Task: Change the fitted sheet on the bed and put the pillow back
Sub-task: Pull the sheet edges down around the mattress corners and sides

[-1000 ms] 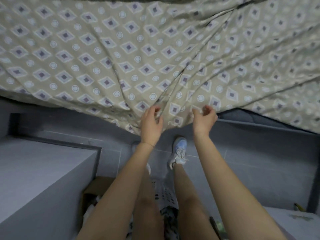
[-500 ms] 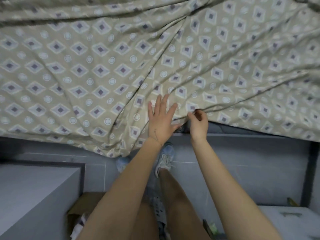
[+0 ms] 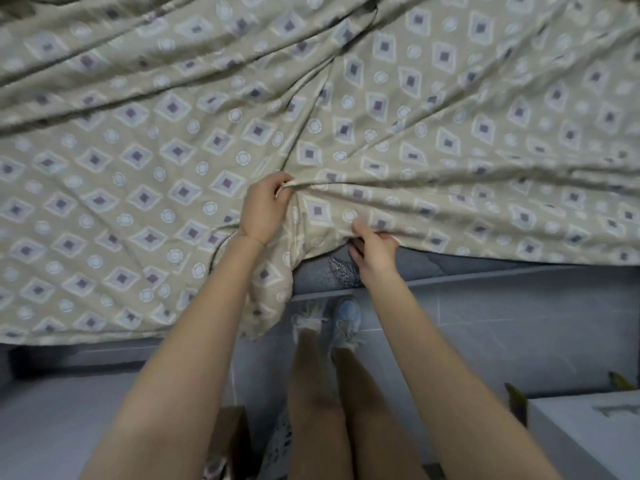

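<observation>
Two grips on fitted sheet (image 3: 173,150): left hand (image 3: 265,206) pinches a fold; right hand (image 3: 375,251), at its 4 o'clock, curls round the hem. Judged limp, light; hold by hem.

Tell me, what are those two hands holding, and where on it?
Both grip the patterned sheet: the left hand bunches a fold just in from its edge, the right hand pinches the edge itself.

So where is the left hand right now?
The left hand is mid-frame in the head view, gripping a fold of the patterned sheet, just up-left of the right hand at the sheet's edge.
</observation>
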`<state>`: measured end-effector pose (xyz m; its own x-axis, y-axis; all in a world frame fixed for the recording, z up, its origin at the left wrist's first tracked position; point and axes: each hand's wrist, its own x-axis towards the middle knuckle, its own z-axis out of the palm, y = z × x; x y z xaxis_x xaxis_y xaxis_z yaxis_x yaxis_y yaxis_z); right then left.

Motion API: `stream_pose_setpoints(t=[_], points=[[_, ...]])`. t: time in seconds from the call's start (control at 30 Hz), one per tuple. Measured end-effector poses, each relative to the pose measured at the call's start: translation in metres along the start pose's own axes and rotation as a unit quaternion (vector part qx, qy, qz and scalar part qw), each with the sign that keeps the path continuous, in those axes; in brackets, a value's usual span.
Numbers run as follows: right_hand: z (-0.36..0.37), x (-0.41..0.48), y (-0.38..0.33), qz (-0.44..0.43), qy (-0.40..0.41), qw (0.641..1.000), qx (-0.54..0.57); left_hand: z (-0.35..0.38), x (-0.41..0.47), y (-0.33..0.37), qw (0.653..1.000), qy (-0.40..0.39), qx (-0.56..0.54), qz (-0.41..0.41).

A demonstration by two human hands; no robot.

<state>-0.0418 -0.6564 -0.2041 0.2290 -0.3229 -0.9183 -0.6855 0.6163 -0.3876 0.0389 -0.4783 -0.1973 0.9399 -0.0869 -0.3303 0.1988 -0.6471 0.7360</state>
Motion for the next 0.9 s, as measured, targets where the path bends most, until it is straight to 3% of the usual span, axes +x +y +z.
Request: stream_pose_setpoints(t=[0.13, 0.33, 0.57, 0.67, 0.9], points=[[0.025, -0.014, -0.008, 0.076, -0.115, 0.974, 0.182, -0.008, 0.013, 0.001, 0.998, -0.003, -0.057, -0.018], [0.037, -0.037, -0.015, 0.073, -0.256, 0.954, 0.136, -0.018, 0.016, 0.01, 0.991, -0.016, -0.124, -0.049], [0.004, -0.05, -0.003, 0.022, -0.188, 0.98, 0.055, -0.008, -0.005, 0.033, 0.997, 0.005, -0.073, -0.036], [-0.034, -0.049, 0.015, 0.009, -0.119, 0.993, 0.019, 0.001, -0.022, 0.041, 0.996, 0.044, -0.066, -0.028], [-0.131, -0.059, 0.064, 0.014, -0.07, 0.997, 0.013, 0.041, -0.072, 0.031, 0.997, 0.069, -0.007, -0.041]])
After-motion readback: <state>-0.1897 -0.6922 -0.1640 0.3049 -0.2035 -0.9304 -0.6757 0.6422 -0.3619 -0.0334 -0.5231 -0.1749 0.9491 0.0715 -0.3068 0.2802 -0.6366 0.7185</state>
